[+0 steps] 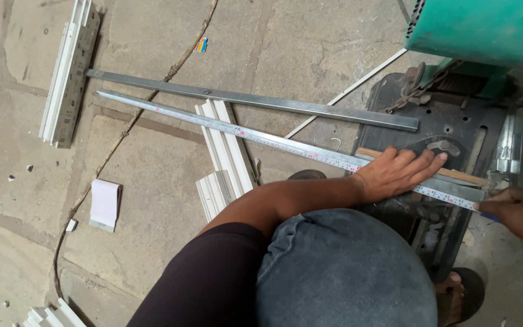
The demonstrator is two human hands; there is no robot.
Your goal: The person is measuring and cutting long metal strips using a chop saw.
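Observation:
My left hand (394, 171) lies flat, fingers spread, pressing a measuring tape (286, 144) onto a long metal profile (171, 114) that runs from the upper left onto a dark machine base (437, 121). My right hand (519, 212) is at the right edge, fingers closed on a small blue pen or marker (489, 217) whose tip meets the tape's end on the profile. A thin wooden strip (461, 175) lies beside the profile under my left fingers.
A second metal profile (255, 100) lies parallel on the stone floor. White plastic profile offcuts (228, 154) lie beneath them, with more at upper left (68, 66). A green machine housing (485, 27) stands upper right. My knee (340, 272) and a sandalled foot (458, 293) fill the foreground.

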